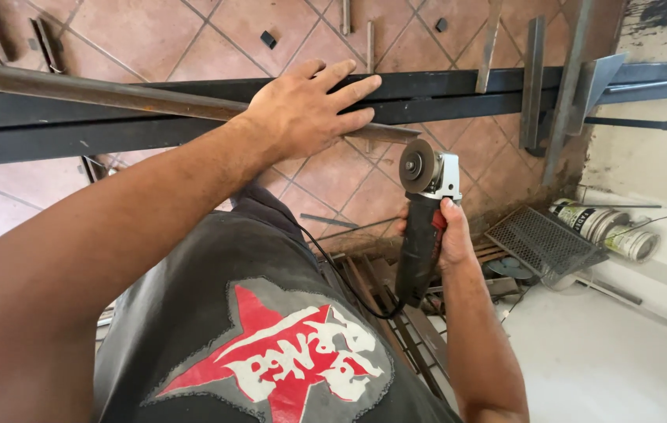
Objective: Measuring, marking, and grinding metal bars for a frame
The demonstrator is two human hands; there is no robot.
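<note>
The right hand wraps its fingers around the dark body of an angle grinder, whose disc sits just above the fingertips, close under the end of a rusty steel bar. Farther out, the left hand lies flat on that bar, fingers spread and pressed down, over black steel beams. Right of the right-hand fingers lie a mesh panel and cans.
</note>
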